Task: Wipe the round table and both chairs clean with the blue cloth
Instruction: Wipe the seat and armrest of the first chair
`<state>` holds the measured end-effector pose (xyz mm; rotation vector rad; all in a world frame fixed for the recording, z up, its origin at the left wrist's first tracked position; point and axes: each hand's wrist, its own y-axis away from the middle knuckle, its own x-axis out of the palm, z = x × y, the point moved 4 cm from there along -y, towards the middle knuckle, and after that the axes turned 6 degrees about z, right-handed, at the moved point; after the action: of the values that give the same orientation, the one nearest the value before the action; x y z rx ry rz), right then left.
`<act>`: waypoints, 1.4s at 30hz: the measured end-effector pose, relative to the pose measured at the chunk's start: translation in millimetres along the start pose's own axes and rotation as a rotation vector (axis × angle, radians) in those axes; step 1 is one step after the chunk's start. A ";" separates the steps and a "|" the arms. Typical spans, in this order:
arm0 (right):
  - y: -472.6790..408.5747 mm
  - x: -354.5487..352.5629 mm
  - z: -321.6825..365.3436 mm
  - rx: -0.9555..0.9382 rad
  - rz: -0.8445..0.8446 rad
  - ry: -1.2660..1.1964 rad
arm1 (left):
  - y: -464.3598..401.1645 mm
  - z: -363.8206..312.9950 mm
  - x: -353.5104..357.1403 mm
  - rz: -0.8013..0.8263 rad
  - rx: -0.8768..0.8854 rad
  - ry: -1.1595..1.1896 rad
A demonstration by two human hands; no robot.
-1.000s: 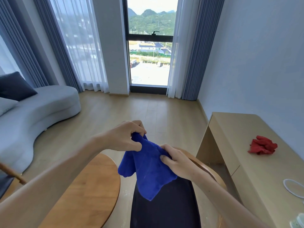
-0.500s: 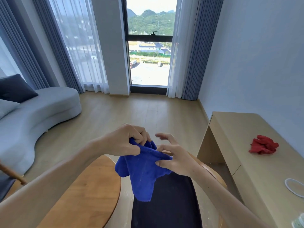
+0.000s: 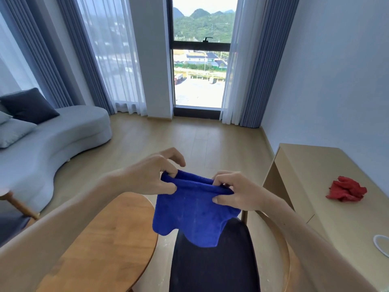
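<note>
The blue cloth (image 3: 193,213) hangs in the air in front of me, folded over along its top edge. My left hand (image 3: 151,175) pinches its top left corner and my right hand (image 3: 235,191) pinches its top right corner. Below the cloth is a chair with a dark seat (image 3: 212,268) and a curved wooden back (image 3: 277,239). The round wooden table (image 3: 105,243) lies at the lower left, partly hidden by my left forearm. A second chair's wooden arm (image 3: 17,204) shows at the far left edge.
A light wooden desk (image 3: 328,199) stands along the right wall with a crumpled red cloth (image 3: 346,189) and a white ring-shaped object (image 3: 381,244) on it. A grey curved sofa (image 3: 48,140) with cushions fills the left. Wooden floor runs to the window and curtains.
My hands have moved apart and stretched the bunched cloth out flat between them. My right hand shifted its grip to the cloth's top right corner.
</note>
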<state>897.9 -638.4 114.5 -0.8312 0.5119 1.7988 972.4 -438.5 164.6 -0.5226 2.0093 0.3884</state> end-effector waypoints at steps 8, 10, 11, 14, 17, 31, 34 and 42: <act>-13.8 -22.5 7.4 0.018 -0.063 0.181 | 0.8 10.2 0.6 -0.096 -0.042 -0.159; -17.9 -24.2 9.0 0.018 -0.058 0.182 | 0.7 13.1 -0.9 -0.175 -0.025 -0.132; -19.2 -25.1 9.9 0.019 -0.053 0.180 | 1.2 13.7 -1.0 -0.201 -0.015 -0.119; -22.0 -28.4 13.2 0.043 -0.041 0.131 | 3.2 17.7 -3.6 -0.263 -0.013 -0.079; -23.6 -31.9 12.9 0.110 -0.027 0.091 | 5.3 23.6 -7.8 -0.312 -0.024 -0.002; -34.2 -14.7 16.1 0.218 -0.086 0.073 | -8.6 20.2 23.8 -0.245 -0.103 -0.431; -38.6 -8.2 14.7 0.283 -0.150 0.083 | -13.5 20.1 27.2 -0.234 -0.205 -0.553; -53.7 15.7 23.9 0.383 -0.261 -0.097 | -21.2 16.4 38.8 -0.260 -0.595 0.478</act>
<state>937.3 -592.5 121.0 -0.5169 0.6291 1.4337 979.1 -456.5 121.6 -1.3358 2.2220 0.7597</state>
